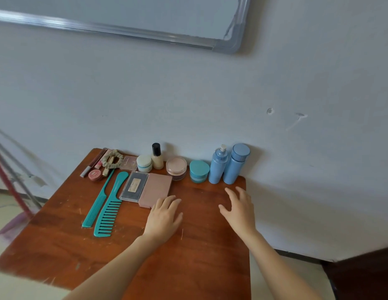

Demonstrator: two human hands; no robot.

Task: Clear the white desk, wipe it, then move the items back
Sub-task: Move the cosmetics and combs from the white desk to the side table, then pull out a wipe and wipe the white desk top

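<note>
Reaching in from the lower edge of the frame, two bare forearms are seen over a brown wooden table (59, 241). The left hand (164, 217) and right hand (238, 210) are held apart, fingers straight and spread, nothing gripped; contact with the tabletop cannot be confirmed. The left fingertips lie just beside a pink palette (155, 192), which touches a dark palette (133, 187). A wide-tooth comb (109, 211) and tail comb (97, 204) are laid further left. Along the wall at mid-frame a row is recorded: red tin (95, 175), scrunchie (112, 159), white jar (144, 163), black-capped bottle (156, 156), pink-lidded jar (176, 167), teal jar (199, 171), blue pump bottle (218, 166), blue capped bottle (236, 164). A whiteboard (123, 16) is mounted at upper left
</note>
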